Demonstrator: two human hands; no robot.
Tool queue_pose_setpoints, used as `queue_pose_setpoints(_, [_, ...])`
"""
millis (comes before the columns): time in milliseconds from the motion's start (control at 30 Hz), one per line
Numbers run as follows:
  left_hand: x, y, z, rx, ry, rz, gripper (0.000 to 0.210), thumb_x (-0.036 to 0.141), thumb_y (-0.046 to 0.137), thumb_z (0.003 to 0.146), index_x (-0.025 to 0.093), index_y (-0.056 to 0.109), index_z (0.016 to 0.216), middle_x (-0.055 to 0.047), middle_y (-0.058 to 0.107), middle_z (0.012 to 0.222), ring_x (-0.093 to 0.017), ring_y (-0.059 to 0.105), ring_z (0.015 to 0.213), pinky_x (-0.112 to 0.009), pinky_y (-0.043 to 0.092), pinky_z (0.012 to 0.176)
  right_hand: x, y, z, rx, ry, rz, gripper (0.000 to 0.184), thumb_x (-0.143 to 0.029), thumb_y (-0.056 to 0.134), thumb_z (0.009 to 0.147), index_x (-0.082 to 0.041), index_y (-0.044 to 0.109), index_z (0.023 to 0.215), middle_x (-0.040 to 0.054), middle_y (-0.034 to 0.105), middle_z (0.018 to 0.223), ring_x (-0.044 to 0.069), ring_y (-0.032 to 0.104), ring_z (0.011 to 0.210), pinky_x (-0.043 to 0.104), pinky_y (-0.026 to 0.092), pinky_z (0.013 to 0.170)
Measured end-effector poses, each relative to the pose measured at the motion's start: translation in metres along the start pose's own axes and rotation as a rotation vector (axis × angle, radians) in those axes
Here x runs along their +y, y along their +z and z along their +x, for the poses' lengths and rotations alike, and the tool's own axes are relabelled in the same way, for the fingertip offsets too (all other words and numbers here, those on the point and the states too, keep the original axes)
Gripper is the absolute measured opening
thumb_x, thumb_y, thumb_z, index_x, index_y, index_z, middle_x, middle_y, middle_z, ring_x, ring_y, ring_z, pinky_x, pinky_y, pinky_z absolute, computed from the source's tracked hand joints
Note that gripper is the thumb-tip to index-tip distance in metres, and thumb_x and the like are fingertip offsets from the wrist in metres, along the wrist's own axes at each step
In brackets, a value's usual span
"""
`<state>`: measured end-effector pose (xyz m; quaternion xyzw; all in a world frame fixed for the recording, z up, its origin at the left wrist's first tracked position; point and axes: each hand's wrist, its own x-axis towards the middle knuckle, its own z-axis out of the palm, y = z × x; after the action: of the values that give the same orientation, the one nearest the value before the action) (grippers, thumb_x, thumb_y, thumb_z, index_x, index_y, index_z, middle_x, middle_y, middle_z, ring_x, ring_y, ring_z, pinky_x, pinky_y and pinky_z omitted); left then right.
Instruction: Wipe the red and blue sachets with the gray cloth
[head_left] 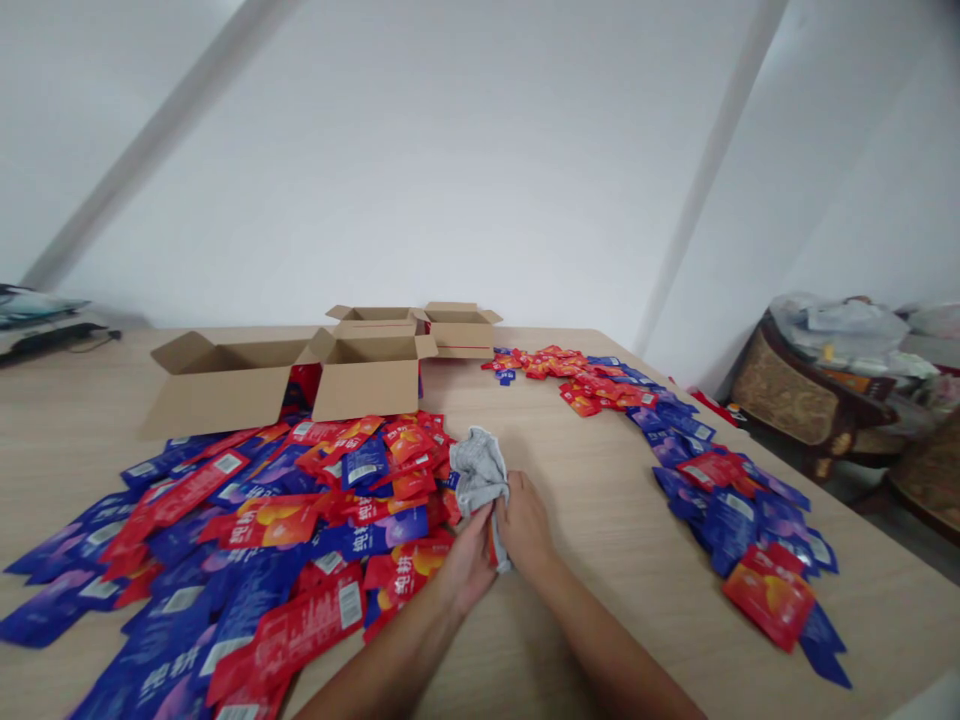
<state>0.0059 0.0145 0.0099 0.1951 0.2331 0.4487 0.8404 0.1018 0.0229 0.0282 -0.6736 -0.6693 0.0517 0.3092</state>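
— What do the hands have between them?

— A grey cloth [480, 472], a sock by the look of it. The left hand [466, 562] and right hand [525, 528] meet at its near end, both closed round the fabric, fingers pinching it from either side. There seems to be a sliver of red packet caught in the same pinch, though that is too small to be sure of.

— And the rest of the cloth?

— It bunches up and away from the grip, its far end slumped on the wooden table [600, 520], touching the edge of the big heap of red and blue packets [247, 540] to the left of the hands.

— How would it handle?

— Soft and light, judging from the crumple. It has no stiffness and droops wherever it is not held, so a hold on a hem or a gathered bunch looks surer than a hold on loose middle fabric. Nothing about it looks fragile or slippery.

— Anything beyond?

— Past the grip stand open cardboard boxes [367, 375]. To the right, well apart from the hands, a second band of packets [712, 480] curves along the table.
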Motion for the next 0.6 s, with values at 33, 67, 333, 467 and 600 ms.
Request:
queue_pose_setpoints(33, [-0.001,0.001,-0.001,-0.007,-0.002,0.029,0.023,0.028,0.060,0.081,0.016,0.066,0.100,-0.007,0.070,0.100,-0.022,0.063,0.101,-0.034,0.047,0.091,0.005,0.000,0.003,-0.021,0.047,0.011,0.025,-0.020,0.036,0.087,-0.016,0.054,0.103,0.0109,0.063,0.093,0.023,0.059,0.089,0.030,0.042,0.078])
queue_pose_setpoints(67, [-0.001,0.002,-0.002,-0.009,0.005,0.061,0.021,0.024,0.063,0.080,0.015,0.066,0.099,-0.007,0.071,0.097,-0.022,0.065,0.097,-0.033,0.048,0.090,0.010,-0.001,0.004,-0.042,0.094,0.028,0.025,-0.022,0.034,0.088,-0.016,0.053,0.104,0.0098,0.064,0.088,0.022,0.061,0.083,0.029,0.043,0.074])
queue_pose_setpoints(333, [-0.004,0.005,0.001,0.068,0.078,0.077,0.025,0.014,0.067,0.074,0.011,0.066,0.099,-0.011,0.071,0.095,-0.021,0.068,0.087,-0.033,0.051,0.085,0.044,-0.010,0.003,0.241,0.118,0.340,0.029,-0.030,0.038,0.083,-0.015,0.055,0.101,0.0146,0.057,0.111,0.025,0.049,0.111,0.039,0.036,0.098])
queue_pose_setpoints(467, [-0.002,0.003,0.003,0.111,0.115,0.037,0.024,0.015,0.070,0.072,0.011,0.066,0.094,-0.010,0.072,0.093,-0.019,0.068,0.081,-0.029,0.053,0.078,0.052,-0.011,0.006,0.285,0.326,0.678,0.038,-0.041,0.047,0.079,-0.017,0.050,0.108,0.0116,0.060,0.109,0.024,0.055,0.104,0.038,0.043,0.093])
queue_pose_setpoints(600, [0.003,0.003,0.001,0.200,0.142,0.005,0.022,0.015,0.070,0.072,0.014,0.066,0.094,-0.004,0.072,0.088,-0.014,0.068,0.074,-0.023,0.053,0.074,0.067,-0.019,0.010,0.271,0.521,1.166,0.045,-0.050,0.056,0.071,-0.020,0.052,0.104,0.0066,0.066,0.095,0.022,0.064,0.082,0.033,0.052,0.070])
